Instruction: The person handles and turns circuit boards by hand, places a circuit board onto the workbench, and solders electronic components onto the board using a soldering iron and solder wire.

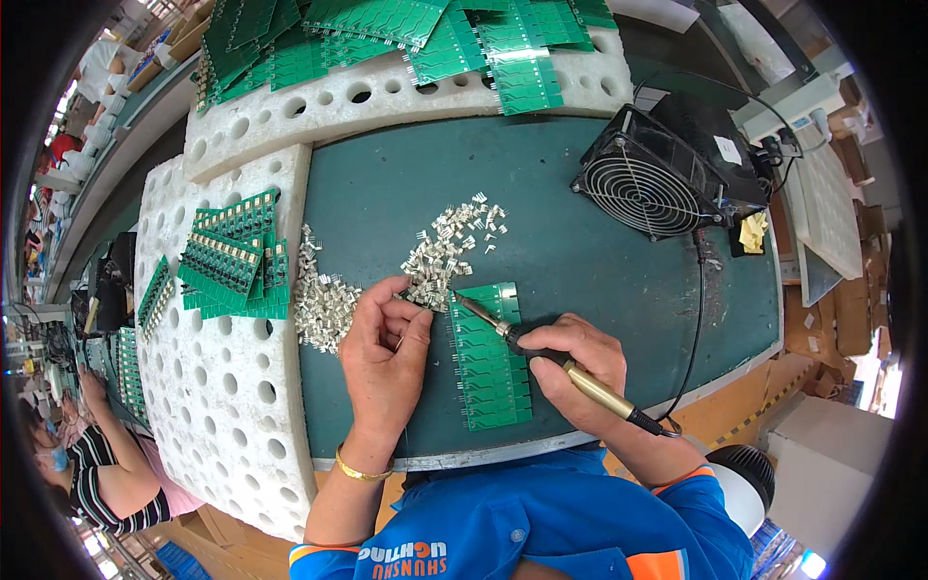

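Table (546, 193) w/ dark green top carries nearly everything. Perforated white foam slab (198, 425) at L, prob. so pins sit w/o bending; populated boards (227, 256) stacked on it. Far foam block (333, 103) has a heap of green boards (372, 17), some overhanging the near edge. Black fan (650, 184) at R rear, grille facing the work, prob. to draw fumes off. Green panel (491, 372) lies flat on table near the front edge, betw. the hands, likely there for easy reach. R hand (585, 372) grasps soldering iron (601, 391) pen-style, prob. for fine control; tip at the panel's upper L corner, contact unclear; cord off to R, clear of the panel. L hand (382, 338) curled beside the panel, thumb & fingers close together; can't tell if anything's pinched. Small white connectors (440, 253) heaped just past it, more connectors (324, 309) along the foam edge, prob. kept within L reach.

Writing: big letters on blue shirt (541, 527), upside down from here; small white label (727, 149) on black box behind fan, too small to read.
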Motion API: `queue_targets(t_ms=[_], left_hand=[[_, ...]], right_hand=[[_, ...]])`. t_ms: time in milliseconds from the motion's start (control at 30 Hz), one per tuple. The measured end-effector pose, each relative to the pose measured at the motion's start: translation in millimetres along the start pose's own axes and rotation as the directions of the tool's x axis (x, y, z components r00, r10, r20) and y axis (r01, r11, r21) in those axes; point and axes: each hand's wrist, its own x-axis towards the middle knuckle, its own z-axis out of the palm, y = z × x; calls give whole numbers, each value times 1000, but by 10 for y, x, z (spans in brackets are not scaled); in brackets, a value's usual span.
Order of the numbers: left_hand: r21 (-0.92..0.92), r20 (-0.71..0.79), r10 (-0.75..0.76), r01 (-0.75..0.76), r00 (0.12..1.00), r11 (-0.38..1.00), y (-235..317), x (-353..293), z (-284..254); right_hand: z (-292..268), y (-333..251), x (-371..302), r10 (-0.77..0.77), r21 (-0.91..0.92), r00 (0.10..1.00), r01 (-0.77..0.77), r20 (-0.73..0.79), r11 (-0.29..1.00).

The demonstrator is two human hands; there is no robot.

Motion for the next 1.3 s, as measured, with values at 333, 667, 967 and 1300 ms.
queue_targets(t_ms=[333, 667, 967, 1300], left_hand=[[37, -6, 10, -10, 1000, 999, 18, 3, 8], [95, -9, 67, -66, 998, 993, 25, -14, 29], [88, -57, 104, -99, 993, 991, 22, -9, 63], [113, -61, 108, -101, 992, 988, 25, -12, 62]], right_hand=[[-1, 4, 6, -12, 1, 1000, 12, 3, 1000], [4, 11, 7, -42, -34, 999, 42, 7, 999], [23, 25, 6, -104, -60, 995, 104, 1, 993], [5, -2, 2, -113, -90, 993, 115, 27, 989]])
